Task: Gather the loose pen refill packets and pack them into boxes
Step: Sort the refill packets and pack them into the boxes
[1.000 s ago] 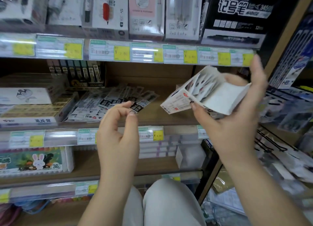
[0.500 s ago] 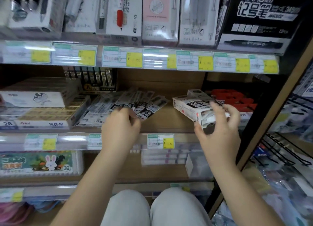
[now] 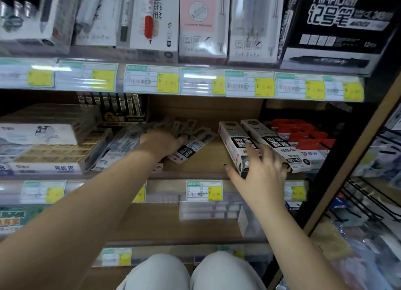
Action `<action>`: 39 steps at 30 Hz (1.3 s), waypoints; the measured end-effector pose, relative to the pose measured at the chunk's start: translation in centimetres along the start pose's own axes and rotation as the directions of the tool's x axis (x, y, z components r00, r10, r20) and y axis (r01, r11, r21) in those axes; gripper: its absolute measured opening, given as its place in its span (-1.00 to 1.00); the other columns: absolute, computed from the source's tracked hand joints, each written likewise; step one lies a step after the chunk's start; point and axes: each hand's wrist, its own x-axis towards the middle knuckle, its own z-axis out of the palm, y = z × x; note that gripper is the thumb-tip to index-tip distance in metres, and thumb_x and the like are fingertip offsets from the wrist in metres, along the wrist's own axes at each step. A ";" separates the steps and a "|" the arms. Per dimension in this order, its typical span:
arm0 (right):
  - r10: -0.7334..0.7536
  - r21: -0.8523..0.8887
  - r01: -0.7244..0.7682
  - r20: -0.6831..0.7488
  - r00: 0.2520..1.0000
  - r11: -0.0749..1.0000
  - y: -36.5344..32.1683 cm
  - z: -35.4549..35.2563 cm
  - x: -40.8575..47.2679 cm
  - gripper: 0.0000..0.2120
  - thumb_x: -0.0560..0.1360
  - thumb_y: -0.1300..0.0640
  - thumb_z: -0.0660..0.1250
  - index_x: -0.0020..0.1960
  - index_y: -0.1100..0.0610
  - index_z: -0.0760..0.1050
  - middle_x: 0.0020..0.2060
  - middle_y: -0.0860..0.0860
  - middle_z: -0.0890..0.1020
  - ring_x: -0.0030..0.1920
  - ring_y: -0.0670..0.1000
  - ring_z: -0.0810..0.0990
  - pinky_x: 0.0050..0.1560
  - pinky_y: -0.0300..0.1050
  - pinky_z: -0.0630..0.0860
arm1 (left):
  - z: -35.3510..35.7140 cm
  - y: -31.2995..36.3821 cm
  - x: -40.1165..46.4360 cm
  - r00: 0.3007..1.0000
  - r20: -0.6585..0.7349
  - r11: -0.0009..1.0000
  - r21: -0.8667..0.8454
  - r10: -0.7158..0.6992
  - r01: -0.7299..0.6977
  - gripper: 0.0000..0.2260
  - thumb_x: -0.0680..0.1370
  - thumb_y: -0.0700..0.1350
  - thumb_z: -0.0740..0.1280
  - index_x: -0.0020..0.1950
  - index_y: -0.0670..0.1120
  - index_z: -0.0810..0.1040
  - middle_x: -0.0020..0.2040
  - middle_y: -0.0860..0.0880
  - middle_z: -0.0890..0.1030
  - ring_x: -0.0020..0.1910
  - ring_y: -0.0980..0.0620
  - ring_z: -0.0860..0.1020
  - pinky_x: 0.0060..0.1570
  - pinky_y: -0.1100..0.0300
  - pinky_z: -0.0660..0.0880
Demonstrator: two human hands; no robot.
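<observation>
Since before, right hand (image 3: 263, 172) let go, fingers spread on box (image 3: 238, 146); left hand (image 3: 161, 143) grips light, slippery refill packets (image 3: 191, 146) mid-shelf; pinch ends.

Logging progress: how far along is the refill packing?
Done: two white refill boxes lie side by side on the shelf; whether they're full can't be told. In hand: left hand on the loose packets; right hand touches the boxes with spread fingers. Left: the fanned-out packets remain unboxed.

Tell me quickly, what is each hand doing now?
Left hand: on the loose refill packets; grip cannot be told.
Right hand: open, fingers spread on the white refill box.
</observation>
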 end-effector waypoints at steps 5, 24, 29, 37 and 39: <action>0.004 0.091 0.004 -0.086 0.996 0.996 -0.6 -1.0 0.2 -0.22 0.36 -0.37 0.04 0.38 0.13 0.35 0.28 0.21 0.46 0.30 0.28 0.38 0.23 0.31 0.32 | -0.5 0.5 -0.2 0.999 -0.033 0.996 0.093 0.013 -0.009 -0.52 0.54 0.10 0.24 0.38 -0.12 0.34 0.29 -0.16 0.46 0.26 -0.16 0.45 0.09 0.05 0.42; -0.108 0.395 0.183 -0.204 0.973 0.900 -1.0 -3.7 0.3 -0.45 0.47 -0.15 0.10 0.33 0.16 0.38 0.23 0.09 0.48 0.26 0.12 0.41 0.26 0.19 0.34 | -2.0 1.9 0.1 0.994 -0.099 0.998 0.041 -0.035 0.039 -0.74 0.55 -0.34 0.20 0.23 -0.24 0.49 0.22 -0.21 0.52 0.21 -0.19 0.50 -0.01 0.05 0.46; -0.112 0.414 0.193 -0.212 0.971 0.889 -1.0 -3.9 0.2 -0.48 0.48 -0.12 0.10 0.31 0.17 0.40 0.19 0.09 0.51 0.22 0.12 0.44 0.22 0.21 0.37 | -2.3 0.9 -0.4 0.989 -0.148 1.000 -0.001 -0.025 0.025 -0.78 0.53 -0.32 0.24 0.16 -0.25 0.51 0.15 -0.22 0.55 0.14 -0.21 0.53 -0.10 0.04 0.48; -0.109 0.456 0.182 -0.182 0.977 0.871 -1.1 -4.7 -0.6 -0.47 0.49 -0.12 0.08 0.33 0.17 0.37 0.22 0.08 0.48 0.27 0.09 0.41 0.28 0.17 0.35 | -2.6 -0.8 -3.3 0.894 -0.412 0.984 0.062 0.177 -0.167 -0.87 0.52 -0.31 0.27 0.02 -0.24 0.56 -0.09 -0.25 0.60 -0.10 -0.25 0.57 -0.28 0.02 0.42; -0.103 0.499 0.173 -0.164 0.981 0.849 -1.4 -4.9 -0.9 -0.47 0.48 -0.11 0.09 0.35 0.17 0.36 0.24 0.06 0.47 0.28 0.06 0.40 0.30 0.08 0.35 | -2.6 -1.1 -5.1 0.878 -0.441 0.981 0.028 0.185 -0.193 -0.88 0.52 -0.29 0.26 0.00 -0.21 0.57 -0.18 -0.23 0.59 -0.19 -0.23 0.56 -0.33 0.04 0.39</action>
